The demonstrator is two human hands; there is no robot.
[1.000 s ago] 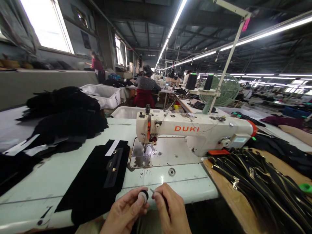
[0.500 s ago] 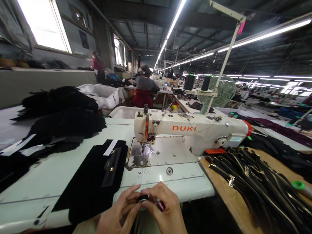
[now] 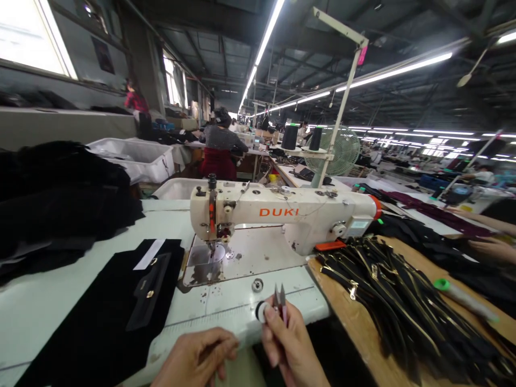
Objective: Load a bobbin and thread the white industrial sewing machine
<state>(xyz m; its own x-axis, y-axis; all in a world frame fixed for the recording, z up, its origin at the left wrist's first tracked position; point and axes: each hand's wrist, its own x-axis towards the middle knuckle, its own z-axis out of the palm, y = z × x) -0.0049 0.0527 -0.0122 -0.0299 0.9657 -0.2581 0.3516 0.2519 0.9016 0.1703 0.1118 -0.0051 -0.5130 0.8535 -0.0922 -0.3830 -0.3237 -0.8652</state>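
Note:
My right hand (image 3: pixel 288 344) is closed on a small bobbin (image 3: pixel 261 311) wound with black thread and on a pair of thread snips (image 3: pixel 279 297) whose blades point up. It is raised over the front edge of the sewing table (image 3: pixel 242 306). My left hand (image 3: pixel 197 359) sits lower and to the left, its fingers pinched together; what they pinch, if anything, is too small to see. Behind both hands stands the cream DUKI sewing machine (image 3: pixel 282 215).
A black fabric piece (image 3: pixel 113 312) with a pocket and white label lies left of the machine. Black fabric is heaped (image 3: pixel 56 199) at far left. A pile of black zippers (image 3: pixel 395 301) covers a wooden board on the right. Other people sit at tables behind; someone's hand (image 3: pixel 494 250) is at far right.
The bobbin passed from my left hand to my right, which rose with the snips. My left hand dropped and pinched shut. The view swung right.

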